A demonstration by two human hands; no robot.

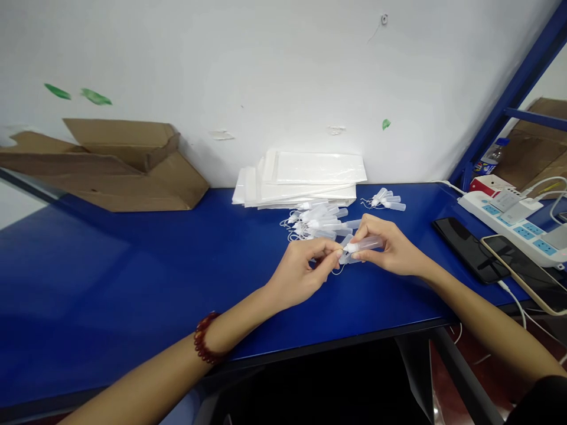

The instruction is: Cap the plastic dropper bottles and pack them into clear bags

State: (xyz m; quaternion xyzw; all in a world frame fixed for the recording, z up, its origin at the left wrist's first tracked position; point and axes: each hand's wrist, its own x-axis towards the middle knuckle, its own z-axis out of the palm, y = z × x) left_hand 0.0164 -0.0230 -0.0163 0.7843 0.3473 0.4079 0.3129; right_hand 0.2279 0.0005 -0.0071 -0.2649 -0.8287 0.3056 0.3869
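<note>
My right hand (pixel 390 251) grips a small clear plastic tube (pixel 367 243) with a white cap, held level just above the blue table (pixel 133 277). My left hand (pixel 301 271) pinches the tube's white capped end and its thin white string with fingertips pressed together. A red bead bracelet (pixel 204 339) sits on my left wrist. Just behind my hands lies a pile of the same clear tubes (pixel 316 221) with strings. A smaller cluster of tubes (pixel 386 200) lies to the right of the pile.
A stack of clear plastic bags (pixel 305 180) rests against the white wall. An open cardboard box (pixel 115 165) sits at the back left. Two phones (pixel 491 251) and a white power strip (pixel 509 218) lie at the right, beside a blue metal frame (pixel 509 97).
</note>
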